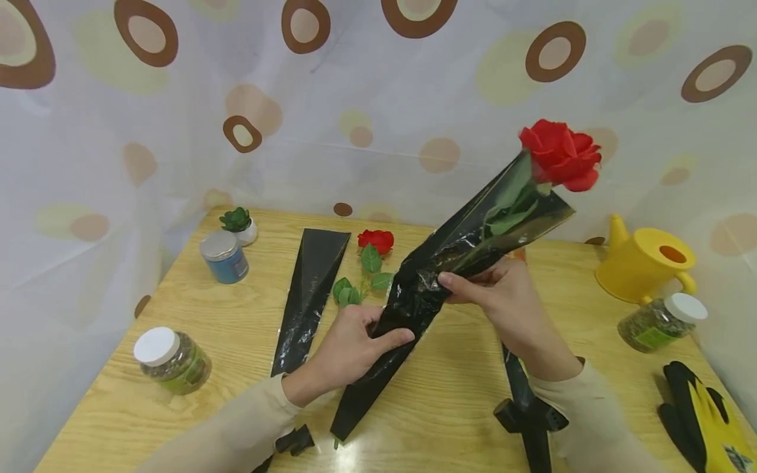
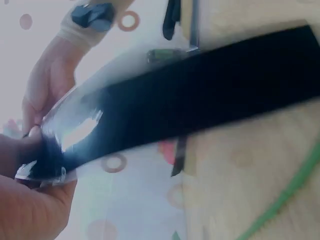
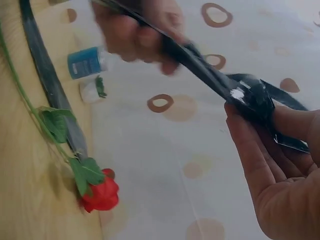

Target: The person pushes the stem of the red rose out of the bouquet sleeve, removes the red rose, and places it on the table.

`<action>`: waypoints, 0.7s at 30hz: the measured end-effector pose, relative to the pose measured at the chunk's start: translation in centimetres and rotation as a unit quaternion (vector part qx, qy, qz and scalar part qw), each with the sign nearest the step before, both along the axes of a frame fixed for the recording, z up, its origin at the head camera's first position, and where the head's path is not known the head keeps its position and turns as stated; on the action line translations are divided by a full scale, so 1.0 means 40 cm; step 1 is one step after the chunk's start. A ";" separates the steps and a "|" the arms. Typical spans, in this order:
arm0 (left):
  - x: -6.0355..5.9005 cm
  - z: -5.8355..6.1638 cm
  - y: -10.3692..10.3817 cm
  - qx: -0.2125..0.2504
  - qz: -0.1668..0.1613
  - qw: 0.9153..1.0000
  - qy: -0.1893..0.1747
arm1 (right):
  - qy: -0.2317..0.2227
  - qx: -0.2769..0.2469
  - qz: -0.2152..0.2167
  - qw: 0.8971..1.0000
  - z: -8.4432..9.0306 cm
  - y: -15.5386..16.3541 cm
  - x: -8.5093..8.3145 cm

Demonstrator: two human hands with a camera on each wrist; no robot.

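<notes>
Head view: left hand (image 1: 355, 348) and right hand (image 1: 503, 299) pinched the black wrapper (image 1: 414, 295) holding the red rose (image 1: 562, 156); snug, even gathering without tearing seemed wisest.

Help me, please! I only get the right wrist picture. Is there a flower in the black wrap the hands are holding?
Observer: Yes! In the head view, a red rose sticks out of the wide upper end of the black wrap.
Operator: Cool! What else can you see that I can't?
Observer: The head view also shows a yellow watering can towards the right side of the table.
</notes>
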State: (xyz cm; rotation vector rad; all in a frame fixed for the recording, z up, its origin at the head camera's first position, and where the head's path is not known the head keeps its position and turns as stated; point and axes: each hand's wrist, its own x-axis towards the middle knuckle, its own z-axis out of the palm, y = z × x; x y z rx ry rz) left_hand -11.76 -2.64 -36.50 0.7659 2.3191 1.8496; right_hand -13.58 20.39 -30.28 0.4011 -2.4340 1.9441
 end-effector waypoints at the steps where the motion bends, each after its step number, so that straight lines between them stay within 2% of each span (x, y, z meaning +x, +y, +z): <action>1: 0.002 -0.002 -0.004 -0.008 -0.004 1.000 -0.003 | 0.006 -0.003 -0.002 1.000 0.006 0.005 -0.001; 6: 0.010 -0.005 -0.028 -0.042 -0.024 0.999 -0.010 | 0.008 0.010 0.006 1.000 0.027 0.018 -0.005; 13: 0.003 0.007 -0.045 -0.119 -0.049 0.992 -0.012 | 0.015 0.077 -0.036 0.996 0.043 0.019 0.008; 19: -0.013 0.028 -0.022 -0.080 -0.051 0.995 -0.028 | 0.044 0.106 -0.025 0.993 0.036 -0.005 0.013; 21: -0.012 0.035 -0.014 -0.080 -0.040 0.995 -0.036 | 0.043 0.111 -0.020 0.993 0.034 -0.010 0.015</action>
